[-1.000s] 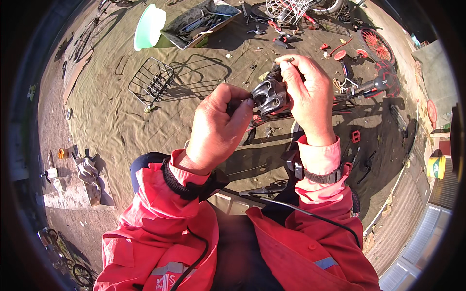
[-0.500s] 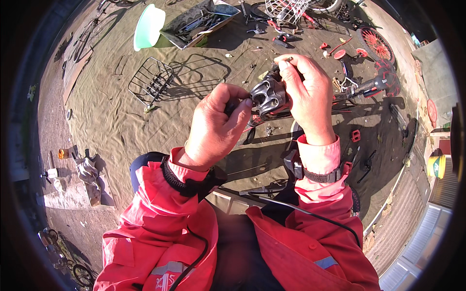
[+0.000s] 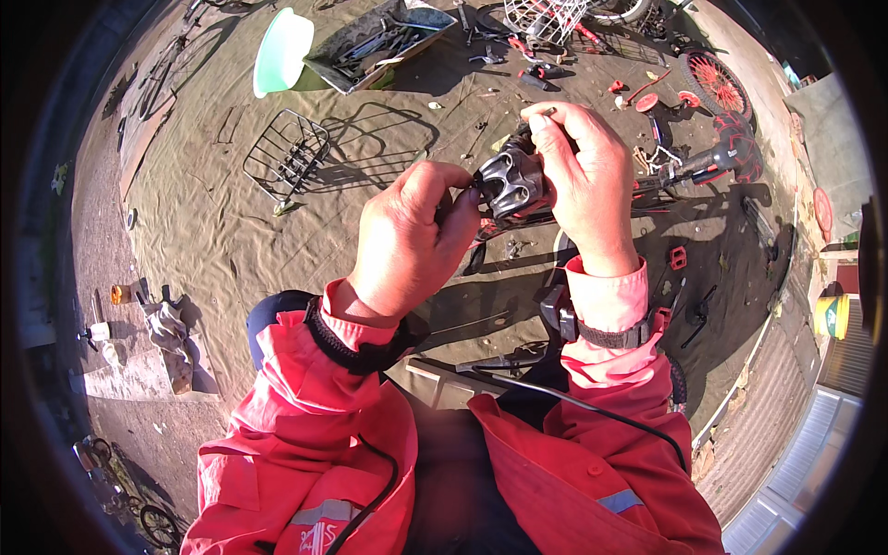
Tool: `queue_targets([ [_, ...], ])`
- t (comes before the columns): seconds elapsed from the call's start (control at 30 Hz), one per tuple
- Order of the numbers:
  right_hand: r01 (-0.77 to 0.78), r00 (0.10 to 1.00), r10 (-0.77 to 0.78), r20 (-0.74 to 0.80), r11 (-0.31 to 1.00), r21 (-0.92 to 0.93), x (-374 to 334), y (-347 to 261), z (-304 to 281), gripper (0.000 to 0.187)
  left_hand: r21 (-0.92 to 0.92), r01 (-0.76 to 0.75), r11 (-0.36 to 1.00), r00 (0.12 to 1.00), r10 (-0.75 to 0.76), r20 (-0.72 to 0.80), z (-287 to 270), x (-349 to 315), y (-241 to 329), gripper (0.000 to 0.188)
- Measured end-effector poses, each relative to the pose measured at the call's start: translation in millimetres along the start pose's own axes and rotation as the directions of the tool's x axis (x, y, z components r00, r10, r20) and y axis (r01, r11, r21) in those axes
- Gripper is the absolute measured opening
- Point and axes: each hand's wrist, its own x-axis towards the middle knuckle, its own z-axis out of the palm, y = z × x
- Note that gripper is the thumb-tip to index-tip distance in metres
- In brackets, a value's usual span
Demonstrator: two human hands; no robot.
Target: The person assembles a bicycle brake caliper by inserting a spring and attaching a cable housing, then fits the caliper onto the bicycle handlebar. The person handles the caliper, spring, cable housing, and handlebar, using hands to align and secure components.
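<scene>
A black bicycle handlebar stem (image 3: pixel 511 187) with rounded openings sits between my two hands. My right hand (image 3: pixel 589 185) is closed at its right side, fingers curled behind it. A small dark tip shows above that hand's thumb and forefinger; what it belongs to is hidden. My left hand (image 3: pixel 412 233) pinches thumb and forefinger together at the stem's left edge; whatever lies between them is too small to make out. Below and behind the stem, parts of a red and black bicycle show, largely covered by my hands.
A black wire basket (image 3: pixel 289 154) lies on the brown ground sheet at left. Farther off stand a pale green basin (image 3: pixel 283 53) and a metal tray (image 3: pixel 370 74) of tools. Loose bicycle parts and a red-spoked wheel (image 3: pixel 718 83) lie at right. A red pedal (image 3: pixel 678 258) is nearer.
My left hand has shifted slightly left and turned a little, its fingers still pinched by the stem. The stem has tilted slightly at most; my right hand has stayed in place.
</scene>
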Motion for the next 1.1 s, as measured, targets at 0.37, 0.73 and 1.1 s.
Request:
queue_targets([
  [0.37,0.014,1.000,-0.014,-0.007,1.000,-0.004,0.5,1.2,0.7,0.011,0.088,0.014,0.996,0.999,-0.018,0.050,-4.9,1.9,3.3,0.016],
  [0.73,-0.017,1.000,0.017,0.003,1.000,0.002,0.3,0.2,0.9,0.011,0.161,-0.134,0.978,0.989,0.123,0.079,-7.3,5.3,-4.4,0.010],
  [1.1,0.010,0.999,-0.009,0.031,0.999,-0.033,-0.2,2.2,-1.1,0.015,0.040,0.065,0.997,0.994,-0.068,0.087,-7.4,5.0,5.2,0.012],
])
